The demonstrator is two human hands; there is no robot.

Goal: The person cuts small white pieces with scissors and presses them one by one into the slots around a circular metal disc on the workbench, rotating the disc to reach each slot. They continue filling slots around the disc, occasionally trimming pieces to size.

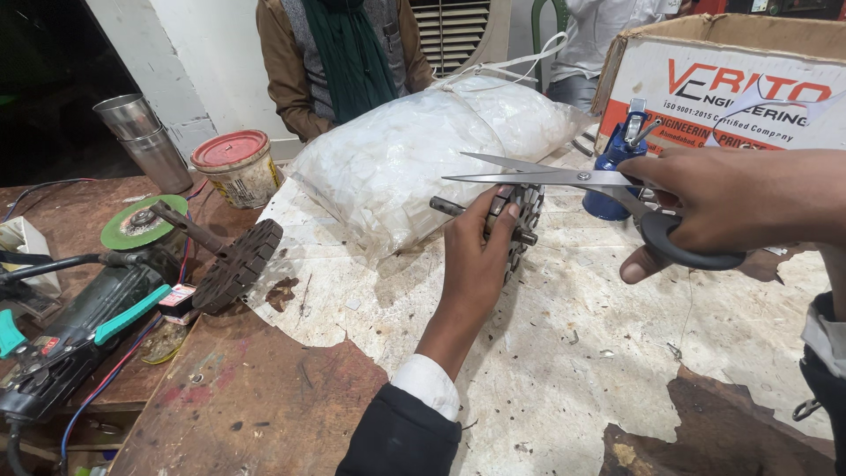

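My left hand (476, 256) grips a slotted metal rotor (525, 217) on its shaft, standing on the worn white tabletop (564, 353). My right hand (723, 207) holds black-handled scissors (564, 177), their blades parted and pointing left just above the rotor. Right behind the rotor lies a big clear plastic bag of white pieces (405, 159).
A second rotor (233, 263) lies to the left, near an angle grinder with a green disc (97, 300). A red-lidded tin (236, 166), steel cups (145, 141), a blue can (617, 163) and a cardboard box (731, 88) stand at the back. Two people are across the table.
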